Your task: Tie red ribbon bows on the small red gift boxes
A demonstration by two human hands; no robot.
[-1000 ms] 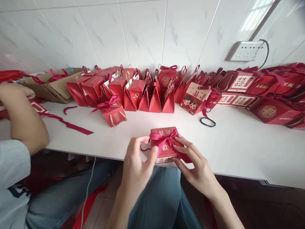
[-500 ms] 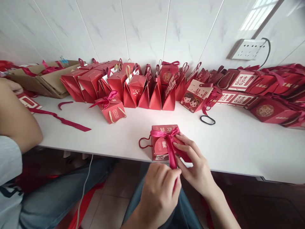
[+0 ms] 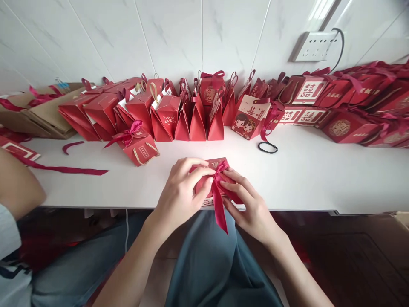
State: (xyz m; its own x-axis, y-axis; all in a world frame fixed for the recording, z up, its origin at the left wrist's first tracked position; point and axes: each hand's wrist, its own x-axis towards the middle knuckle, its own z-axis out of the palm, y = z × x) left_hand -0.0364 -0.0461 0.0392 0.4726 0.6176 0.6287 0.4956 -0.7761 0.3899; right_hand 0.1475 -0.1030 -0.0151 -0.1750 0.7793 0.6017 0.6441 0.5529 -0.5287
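Observation:
A small red gift box [image 3: 212, 162] sits at the front edge of the table between my two hands. A magenta satin ribbon [image 3: 220, 209] is tied in a bow across it, and one tail hangs down past the table edge. My left hand [image 3: 185, 187] covers the box's left side, its thumb and fingers closed on the bow near the knot. From the right, my right hand [image 3: 249, 202] grips the box, fingertips on the bow's right side and thumb lower at the front. The cord handle on the left is hidden.
Behind stand rows of red gift boxes [image 3: 166, 115] along the tiled wall. A tied box [image 3: 137, 147] sits left of centre, near a loose ribbon strip [image 3: 70, 170]. A black elastic loop [image 3: 267, 147] lies to the right. Another person's arm [image 3: 19, 175] rests at far left.
My left hand has let go of the ribbon's hanging tail and moved up and left onto the bow and box. My right hand stays at the box's right side. The view has shifted.

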